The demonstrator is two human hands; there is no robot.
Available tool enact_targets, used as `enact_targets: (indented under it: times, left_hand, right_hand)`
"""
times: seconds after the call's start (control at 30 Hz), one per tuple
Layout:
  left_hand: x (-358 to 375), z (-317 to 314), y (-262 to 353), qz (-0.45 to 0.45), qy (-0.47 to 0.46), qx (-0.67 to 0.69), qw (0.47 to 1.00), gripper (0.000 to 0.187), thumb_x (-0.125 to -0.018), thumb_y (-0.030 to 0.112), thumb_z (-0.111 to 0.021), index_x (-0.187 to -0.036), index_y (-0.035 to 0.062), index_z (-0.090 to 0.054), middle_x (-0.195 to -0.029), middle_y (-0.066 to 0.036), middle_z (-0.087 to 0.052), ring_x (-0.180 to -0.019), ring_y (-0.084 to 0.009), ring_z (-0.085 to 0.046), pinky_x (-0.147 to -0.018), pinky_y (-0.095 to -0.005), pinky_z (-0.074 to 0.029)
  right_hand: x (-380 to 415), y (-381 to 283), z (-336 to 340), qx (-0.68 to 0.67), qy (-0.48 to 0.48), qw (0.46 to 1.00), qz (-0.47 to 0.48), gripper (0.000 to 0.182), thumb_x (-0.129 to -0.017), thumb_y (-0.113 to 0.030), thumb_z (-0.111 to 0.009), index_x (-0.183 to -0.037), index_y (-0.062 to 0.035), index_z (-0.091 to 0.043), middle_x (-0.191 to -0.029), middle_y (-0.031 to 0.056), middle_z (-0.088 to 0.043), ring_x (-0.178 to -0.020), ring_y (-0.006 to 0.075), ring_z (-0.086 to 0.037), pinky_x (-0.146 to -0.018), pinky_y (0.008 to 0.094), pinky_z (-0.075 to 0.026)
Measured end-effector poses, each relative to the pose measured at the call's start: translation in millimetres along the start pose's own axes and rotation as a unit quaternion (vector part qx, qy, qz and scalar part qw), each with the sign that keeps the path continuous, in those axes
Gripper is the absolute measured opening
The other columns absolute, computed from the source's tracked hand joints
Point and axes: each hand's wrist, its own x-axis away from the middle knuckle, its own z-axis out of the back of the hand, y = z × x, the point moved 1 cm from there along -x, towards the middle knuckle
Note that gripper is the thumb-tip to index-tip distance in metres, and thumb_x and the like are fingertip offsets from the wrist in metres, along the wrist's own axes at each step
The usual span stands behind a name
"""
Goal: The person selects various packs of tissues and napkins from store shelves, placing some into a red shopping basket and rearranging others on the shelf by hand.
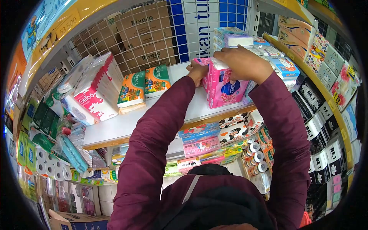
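A pink tissue pack (pixel 217 92) with a dark blue round label stands upright on the white shelf, near its front edge. My right hand (pixel 245 63) reaches over it from above, fingers closed on its top and right side. At its left side my left hand (pixel 197 73) has curled fingers against a second pink tissue pack (pixel 202 60) just behind; its fingertips are partly hidden. Left of my hands lie orange-and-green tissue packs (pixel 157 81). Close on the right are stacked tissue packs (pixel 238 40) in pastel wrapping.
The white shelf (pixel 111 132) has a wooden front edge. A large Gelbo pack (pixel 96 96) stands at its left end. Wire mesh (pixel 142 34) backs the shelf, with cardboard boxes behind. Crowded side shelves hold toilet rolls (pixel 50 165) on the left and black-and-white BE.1 packs (pixel 320 163) on the right.
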Motion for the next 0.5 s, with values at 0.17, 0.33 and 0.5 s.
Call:
enact_targets:
  times: [0.17,0.33,0.5]
  left_hand:
    - [-19.1,-4.6,-18.3,-0.037,-0.001,0.029,0.999,0.102,-0.066,0.032,-0.070,-0.133,0.0033,0.001,-0.135,-0.017,-0.009,-0.121,-0.0319,-0.029,-0.093,-0.0410,-0.038]
    - [-41.2,-4.5,-36.1,-0.057,-0.031,0.053,0.996,0.049,-0.083,0.032,-0.051,-0.118,0.0030,-0.032,-0.120,-0.017,-0.038,-0.110,-0.0252,-0.045,-0.087,-0.0391,-0.043]
    - [-7.5,0.8,-5.4,-0.012,0.027,-0.039,0.999,0.100,-0.073,0.028,-0.061,-0.134,-0.0030,0.012,-0.141,-0.025,0.005,-0.130,-0.0329,-0.016,-0.101,-0.0347,-0.028]
  right_hand:
    - [2.4,-0.3,-3.6,0.004,0.044,0.999,-0.020,0.056,-0.055,-0.001,-0.069,-0.105,-0.0065,-0.047,-0.099,0.0141,-0.055,-0.094,0.0331,-0.054,-0.083,0.0409,-0.041]
    - [0.1,-2.1,-9.9,0.014,0.065,0.997,-0.035,0.060,-0.055,0.001,-0.067,-0.110,-0.0072,-0.045,-0.102,0.0143,-0.054,-0.098,0.0329,-0.052,-0.084,0.0417,-0.041]
    - [-4.5,-3.3,-13.9,0.026,0.082,0.995,-0.049,0.067,-0.056,0.002,-0.067,-0.117,-0.0084,-0.041,-0.107,0.0145,-0.051,-0.103,0.0321,-0.050,-0.087,0.0451,-0.041]
